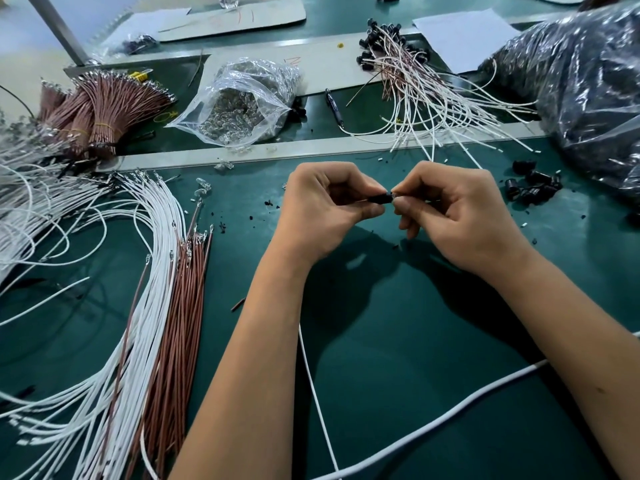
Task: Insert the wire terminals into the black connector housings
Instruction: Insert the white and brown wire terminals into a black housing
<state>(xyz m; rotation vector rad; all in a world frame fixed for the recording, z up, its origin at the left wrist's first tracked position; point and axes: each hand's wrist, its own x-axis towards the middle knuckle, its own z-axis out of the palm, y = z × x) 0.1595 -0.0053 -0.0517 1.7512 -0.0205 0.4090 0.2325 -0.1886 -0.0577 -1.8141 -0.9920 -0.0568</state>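
I pinch a small black connector between my left hand and right hand, fingertips curled tight on it above the green table. A thin white wire trails toward me. Loose white and brown wires lie at left, more black connectors at right.

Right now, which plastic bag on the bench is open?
The clear bag of small clear parts, mouth gaping toward the hands; the dark bag at right shows no opening.

Two bare forearms, left hand and right hand, no sleeves, rings or gloves, short-nailed fingers
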